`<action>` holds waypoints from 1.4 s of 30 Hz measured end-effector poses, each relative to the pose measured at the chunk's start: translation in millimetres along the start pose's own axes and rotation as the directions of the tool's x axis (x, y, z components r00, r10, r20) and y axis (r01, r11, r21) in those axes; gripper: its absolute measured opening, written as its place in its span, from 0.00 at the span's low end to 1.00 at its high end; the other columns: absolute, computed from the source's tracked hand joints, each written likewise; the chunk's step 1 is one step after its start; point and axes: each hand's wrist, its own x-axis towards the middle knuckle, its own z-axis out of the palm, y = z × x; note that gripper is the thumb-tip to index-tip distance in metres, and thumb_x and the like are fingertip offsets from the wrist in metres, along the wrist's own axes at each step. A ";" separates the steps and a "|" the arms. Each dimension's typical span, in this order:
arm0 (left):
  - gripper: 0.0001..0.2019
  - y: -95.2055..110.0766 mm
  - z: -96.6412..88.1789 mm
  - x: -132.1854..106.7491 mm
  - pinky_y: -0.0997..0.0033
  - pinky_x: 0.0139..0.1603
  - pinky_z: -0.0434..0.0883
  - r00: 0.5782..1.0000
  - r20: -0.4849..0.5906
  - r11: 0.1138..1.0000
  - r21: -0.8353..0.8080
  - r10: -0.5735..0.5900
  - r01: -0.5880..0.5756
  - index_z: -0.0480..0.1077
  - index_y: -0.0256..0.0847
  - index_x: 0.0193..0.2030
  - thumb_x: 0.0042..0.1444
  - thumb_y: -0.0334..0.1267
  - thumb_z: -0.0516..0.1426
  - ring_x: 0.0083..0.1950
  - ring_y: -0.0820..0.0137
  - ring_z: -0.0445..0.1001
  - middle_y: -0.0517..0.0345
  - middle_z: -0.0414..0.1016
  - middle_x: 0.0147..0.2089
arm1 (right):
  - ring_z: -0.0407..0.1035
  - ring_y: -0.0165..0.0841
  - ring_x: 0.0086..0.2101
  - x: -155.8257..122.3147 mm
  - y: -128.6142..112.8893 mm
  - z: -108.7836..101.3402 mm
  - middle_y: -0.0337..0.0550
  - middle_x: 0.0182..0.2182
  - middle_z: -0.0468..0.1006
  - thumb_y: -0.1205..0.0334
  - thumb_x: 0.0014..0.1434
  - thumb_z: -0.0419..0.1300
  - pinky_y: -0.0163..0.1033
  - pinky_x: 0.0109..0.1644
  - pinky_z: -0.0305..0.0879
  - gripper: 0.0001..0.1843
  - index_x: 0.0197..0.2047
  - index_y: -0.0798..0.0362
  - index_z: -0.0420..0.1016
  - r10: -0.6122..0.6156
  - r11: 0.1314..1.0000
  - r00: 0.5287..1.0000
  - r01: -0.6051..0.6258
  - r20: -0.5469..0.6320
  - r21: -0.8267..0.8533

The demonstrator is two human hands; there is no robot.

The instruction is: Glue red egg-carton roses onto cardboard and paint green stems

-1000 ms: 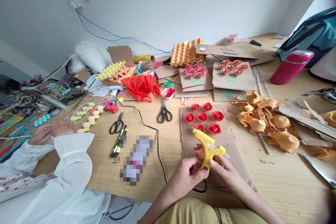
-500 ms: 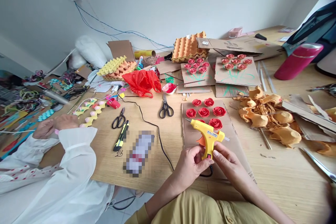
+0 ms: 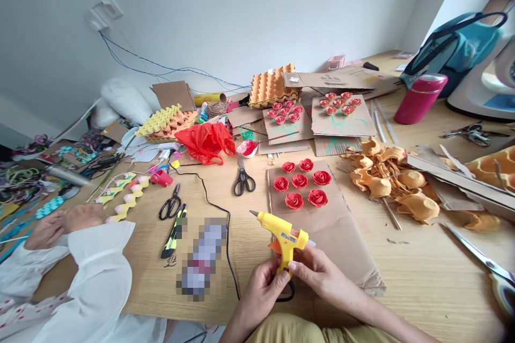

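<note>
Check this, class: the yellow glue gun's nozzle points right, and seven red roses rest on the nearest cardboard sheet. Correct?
One detail is wrong: the head view shows the yellow glue gun with its nozzle pointing left. Seven red roses do rest on the nearest cardboard sheet.

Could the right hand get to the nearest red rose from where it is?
Probably yes: bare cardboard lies between the right hand and the nearest red rose, though that hand is on the yellow glue gun and may have to let go first.
</note>
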 end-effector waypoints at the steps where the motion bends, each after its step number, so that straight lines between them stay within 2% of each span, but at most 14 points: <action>1: 0.25 -0.1 -1.9 -2.8 0.67 0.49 0.68 1.000 -0.008 1.000 0.004 0.000 0.001 0.74 0.34 0.48 0.62 0.58 0.56 0.44 0.64 0.71 0.50 0.75 0.40 | 0.73 0.40 0.47 0.6 2.3 0.8 0.50 0.51 0.79 0.49 0.66 0.60 0.48 0.56 0.68 0.23 0.60 0.50 0.72 0.015 0.999 1.000 -0.015 0.015 -0.030; 10: 0.23 5.0 -8.7 -12.5 0.65 0.56 0.67 1.000 -0.022 1.000 0.023 -0.015 0.016 0.73 0.36 0.53 0.63 0.54 0.56 0.51 0.62 0.73 0.48 0.76 0.49 | 0.71 0.40 0.46 7.7 5.2 5.1 0.51 0.49 0.78 0.47 0.66 0.59 0.48 0.55 0.67 0.23 0.59 0.51 0.73 0.035 0.998 0.999 -0.033 0.030 -0.057; 13: 0.23 0.0 -9.3 -11.1 0.67 0.54 0.67 0.999 -0.035 1.000 0.010 -0.028 0.029 0.74 0.36 0.51 0.63 0.55 0.57 0.48 0.63 0.72 0.50 0.76 0.44 | 0.72 0.41 0.47 10.9 3.3 4.5 0.51 0.50 0.79 0.45 0.65 0.60 0.49 0.55 0.67 0.24 0.57 0.51 0.74 0.027 0.999 0.999 -0.026 0.027 -0.037; 17: 0.24 -5.9 -9.8 -8.8 0.70 0.45 0.67 0.994 -0.085 0.997 0.024 -0.068 0.070 0.75 0.34 0.45 0.60 0.57 0.58 0.38 0.69 0.69 0.56 0.71 0.33 | 0.73 0.43 0.49 13.4 4.5 3.4 0.52 0.50 0.80 0.42 0.62 0.62 0.50 0.57 0.67 0.25 0.54 0.50 0.76 0.033 0.999 0.999 -0.033 0.007 0.030; 22: 0.25 -1.9 -7.1 -8.3 0.74 0.34 0.62 0.981 -0.154 0.990 0.059 -0.121 0.131 0.74 0.32 0.42 0.59 0.59 0.58 0.31 0.74 0.61 0.60 0.65 0.28 | 0.74 0.45 0.46 17.3 11.0 1.2 0.52 0.44 0.82 0.41 0.60 0.63 0.51 0.56 0.68 0.23 0.48 0.51 0.80 0.090 0.996 0.995 -0.090 -0.048 0.011; 25: 0.25 4.8 -9.5 -9.7 0.74 0.32 0.60 0.973 -0.212 0.988 0.098 -0.096 0.119 0.74 0.33 0.39 0.59 0.58 0.58 0.30 0.74 0.59 0.62 0.63 0.27 | 0.75 0.44 0.45 21.5 12.7 -1.1 0.51 0.43 0.82 0.41 0.60 0.63 0.49 0.54 0.69 0.23 0.47 0.50 0.79 0.088 0.996 0.995 -0.088 -0.052 0.005; 28: 0.24 12.3 -23.3 -7.7 0.74 0.33 0.60 0.962 -0.270 0.990 0.126 -0.031 0.068 0.74 0.34 0.37 0.59 0.58 0.57 0.31 0.73 0.60 0.61 0.64 0.28 | 0.75 0.40 0.44 22.9 11.4 -5.6 0.49 0.46 0.82 0.42 0.60 0.63 0.43 0.49 0.70 0.24 0.53 0.47 0.76 0.108 0.994 0.992 -0.108 -0.072 0.004; 30: 0.25 17.4 -40.9 1.3 0.74 0.33 0.59 0.945 -0.327 0.991 0.120 -0.011 0.053 0.74 0.35 0.36 0.58 0.60 0.58 0.31 0.74 0.61 0.62 0.65 0.28 | 0.74 0.38 0.42 22.0 9.9 -8.9 0.48 0.44 0.82 0.42 0.61 0.63 0.41 0.44 0.69 0.24 0.54 0.47 0.75 0.127 0.992 0.988 -0.127 -0.087 0.002; 32: 0.26 23.2 -63.6 19.5 0.75 0.29 0.56 0.922 -0.384 0.994 0.079 -0.042 0.078 0.73 0.35 0.35 0.54 0.62 0.60 0.28 0.76 0.57 0.64 0.61 0.25 | 0.74 0.36 0.38 20.3 8.6 -11.2 0.47 0.40 0.82 0.42 0.61 0.63 0.39 0.41 0.68 0.22 0.51 0.48 0.76 0.132 0.991 0.987 -0.132 -0.094 0.003; 34: 0.29 29.5 -87.7 45.9 0.74 0.24 0.47 0.895 -0.414 0.986 -0.052 -0.165 0.157 0.72 0.37 0.36 0.48 0.66 0.61 0.23 0.78 0.46 0.71 0.49 0.21 | 0.73 0.35 0.34 18.6 7.7 -12.1 0.45 0.36 0.82 0.41 0.61 0.63 0.39 0.40 0.67 0.21 0.46 0.49 0.77 0.131 0.991 0.987 -0.131 -0.090 0.001; 37: 0.30 38.4 -117.1 89.8 0.74 0.23 0.39 0.873 -0.438 0.977 -0.081 -0.212 0.196 0.68 0.38 0.33 0.47 0.69 0.61 0.21 0.80 0.40 0.74 0.44 0.21 | 0.71 0.33 0.31 16.5 7.0 -12.9 0.44 0.31 0.80 0.39 0.59 0.63 0.39 0.38 0.66 0.22 0.42 0.51 0.77 0.145 0.989 0.987 -0.145 -0.070 -0.004; 39: 0.31 42.3 -129.1 114.0 0.73 0.23 0.36 0.858 -0.447 0.966 -0.083 -0.255 0.244 0.66 0.38 0.32 0.46 0.69 0.61 0.20 0.81 0.38 0.75 0.43 0.20 | 0.69 0.32 0.29 15.6 6.2 -14.3 0.43 0.30 0.80 0.38 0.59 0.63 0.39 0.37 0.65 0.23 0.41 0.51 0.77 0.148 0.989 0.987 -0.148 -0.059 -0.002; 42: 0.31 44.3 -136.9 137.0 0.73 0.23 0.36 0.838 -0.454 0.950 -0.069 -0.302 0.305 0.64 0.39 0.30 0.46 0.69 0.61 0.19 0.82 0.38 0.76 0.44 0.19 | 0.68 0.31 0.28 15.3 4.7 -16.7 0.42 0.29 0.79 0.37 0.59 0.62 0.38 0.36 0.64 0.24 0.40 0.52 0.76 0.151 0.988 0.988 -0.152 -0.038 -0.007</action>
